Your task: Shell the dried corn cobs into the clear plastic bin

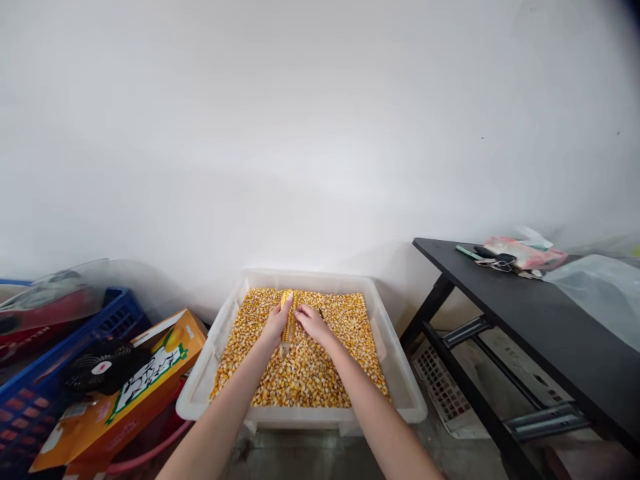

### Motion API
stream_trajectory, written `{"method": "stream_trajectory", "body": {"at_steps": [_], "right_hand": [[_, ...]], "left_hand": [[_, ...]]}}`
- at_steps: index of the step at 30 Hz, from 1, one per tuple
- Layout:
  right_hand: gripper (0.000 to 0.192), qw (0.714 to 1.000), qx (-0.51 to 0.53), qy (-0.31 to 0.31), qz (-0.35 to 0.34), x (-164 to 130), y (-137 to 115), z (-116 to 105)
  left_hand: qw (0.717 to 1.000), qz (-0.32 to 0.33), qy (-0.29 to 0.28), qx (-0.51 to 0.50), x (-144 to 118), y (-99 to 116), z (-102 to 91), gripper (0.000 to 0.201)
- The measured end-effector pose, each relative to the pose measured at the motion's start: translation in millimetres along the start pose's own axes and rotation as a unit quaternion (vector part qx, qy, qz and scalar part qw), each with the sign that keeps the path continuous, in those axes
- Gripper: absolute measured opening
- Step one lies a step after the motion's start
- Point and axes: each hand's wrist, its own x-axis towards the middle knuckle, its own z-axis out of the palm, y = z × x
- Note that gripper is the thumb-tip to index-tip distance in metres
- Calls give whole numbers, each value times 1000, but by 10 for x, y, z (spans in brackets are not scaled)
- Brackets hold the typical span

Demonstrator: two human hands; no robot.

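Observation:
An ear of corn [289, 321] with yellow kernels stands roughly upright over the loose corn kernels [310, 377] in a white plastic tub. My left hand [275, 323] is closed around its left side, thumb near the top. Against the ear's right side, my right hand [311, 320] has its fingers bent and pressed together. A small dark tip shows beside that hand's knuckles; what it belongs to is hidden. The tub [400, 380] is broad and filled with kernels below both hands. Bare cob shows at the ear's lower end.
A black table [540, 313] at right carries keys [503, 261], a pink tissue pack [530, 253] and a clear plastic bag [600, 293]. Beneath stands a white basket [440, 380]. An orange carton [145, 373], black fan [100, 367] and blue crate [30, 400] crowd the left. Behind is a white wall.

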Motion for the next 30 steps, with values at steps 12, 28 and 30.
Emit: {"method": "stream_trajectory", "body": {"at_steps": [12,28,30], "right_hand": [[53,988,20,149,19,-65,52,155],[75,988,131,38,71,-28,110,7],[75,990,112,55,71,-30,135,19]], "left_hand": [[979,113,-30,167,128,-191,1,47],[989,43,-52,135,148,-184,-50,52],[990,34,-59,126,149,-189,-48,48]]}}
